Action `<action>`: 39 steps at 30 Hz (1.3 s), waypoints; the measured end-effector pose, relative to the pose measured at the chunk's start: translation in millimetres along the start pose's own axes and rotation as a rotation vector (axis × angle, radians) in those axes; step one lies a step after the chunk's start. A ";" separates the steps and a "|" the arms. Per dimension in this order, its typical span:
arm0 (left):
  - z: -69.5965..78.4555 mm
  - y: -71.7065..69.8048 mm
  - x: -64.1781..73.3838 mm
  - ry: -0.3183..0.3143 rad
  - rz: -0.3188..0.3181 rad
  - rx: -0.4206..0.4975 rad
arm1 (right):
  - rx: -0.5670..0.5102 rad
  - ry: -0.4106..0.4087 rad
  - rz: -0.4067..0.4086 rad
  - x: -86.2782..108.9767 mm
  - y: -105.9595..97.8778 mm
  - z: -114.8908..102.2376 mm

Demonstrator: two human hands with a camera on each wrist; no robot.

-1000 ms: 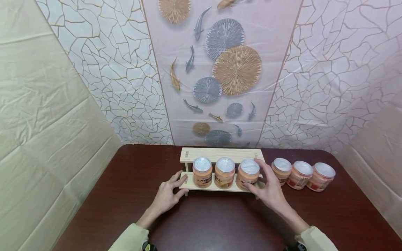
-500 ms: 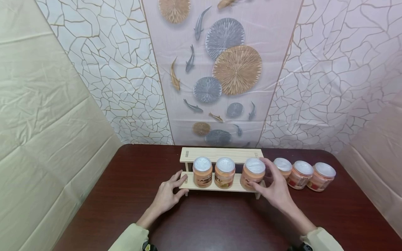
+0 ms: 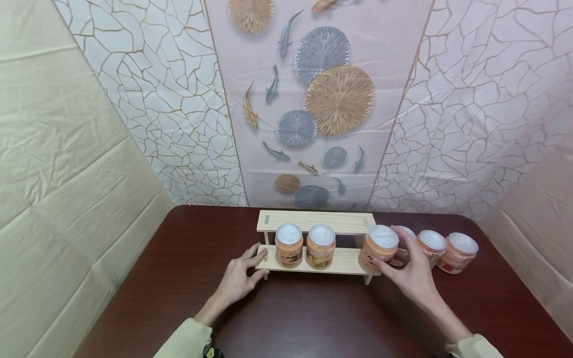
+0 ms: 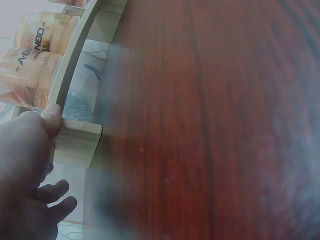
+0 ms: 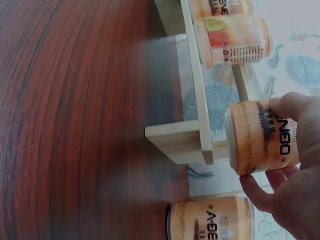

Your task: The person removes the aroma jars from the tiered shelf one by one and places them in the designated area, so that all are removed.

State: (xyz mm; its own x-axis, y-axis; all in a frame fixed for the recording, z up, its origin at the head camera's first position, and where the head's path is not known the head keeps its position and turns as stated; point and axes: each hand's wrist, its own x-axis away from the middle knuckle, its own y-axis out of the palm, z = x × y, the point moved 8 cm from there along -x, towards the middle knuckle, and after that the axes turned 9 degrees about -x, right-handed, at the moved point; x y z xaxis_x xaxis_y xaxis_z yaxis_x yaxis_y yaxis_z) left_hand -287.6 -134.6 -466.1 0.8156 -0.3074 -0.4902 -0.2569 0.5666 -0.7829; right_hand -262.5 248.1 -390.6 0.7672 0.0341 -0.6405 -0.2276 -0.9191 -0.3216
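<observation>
My right hand point(image 3: 414, 271) grips an orange jar point(image 3: 378, 248) with a silver lid, thumb in front and fingers round the far side. In the right wrist view the gripped jar point(image 5: 260, 136) hangs tilted a little off the right end of the shelf, with a gap beneath. The light wooden two-tier rack point(image 3: 342, 263) stands on the table. My left hand point(image 3: 236, 279) pinches the left end of its lower shelf, and in the left wrist view the thumb point(image 4: 52, 120) presses the front edge. Two jars, a left one point(image 3: 289, 251) and a middle one point(image 3: 320, 252), stand on that shelf.
Three more jars stand in a row on the table right of the rack: a near one point(image 3: 405, 254) partly hidden by my right hand, a middle one point(image 3: 430, 246) and an outer one point(image 3: 457, 256). A patterned cloth point(image 3: 304, 164) hangs behind the dark red table point(image 3: 309, 313).
My right hand has moved the gripped jar rightward along the lower shelf to past its right end, away from the other two. The left hand has stayed at the rack's left end.
</observation>
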 end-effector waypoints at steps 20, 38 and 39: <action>1.4 -0.4 -0.2 0.009 0.001 0.000 | 0.024 0.058 0.067 10.8 -28.1 14.3; 1.8 -0.8 0.5 0.006 0.000 0.004 | 0.140 0.043 0.119 27.1 -45.8 22.2; 2.0 -0.9 0.4 0.011 0.004 0.002 | 0.143 0.038 0.120 28.0 -46.2 22.6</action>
State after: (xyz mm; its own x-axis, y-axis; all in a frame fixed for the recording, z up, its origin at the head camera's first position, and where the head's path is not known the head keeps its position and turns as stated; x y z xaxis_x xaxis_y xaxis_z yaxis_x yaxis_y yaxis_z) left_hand -286.0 -133.7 -464.8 0.8089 -0.3133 -0.4975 -0.2592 0.5694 -0.7801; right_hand -244.0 300.5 -409.5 0.7513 -0.0897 -0.6539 -0.3994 -0.8505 -0.3422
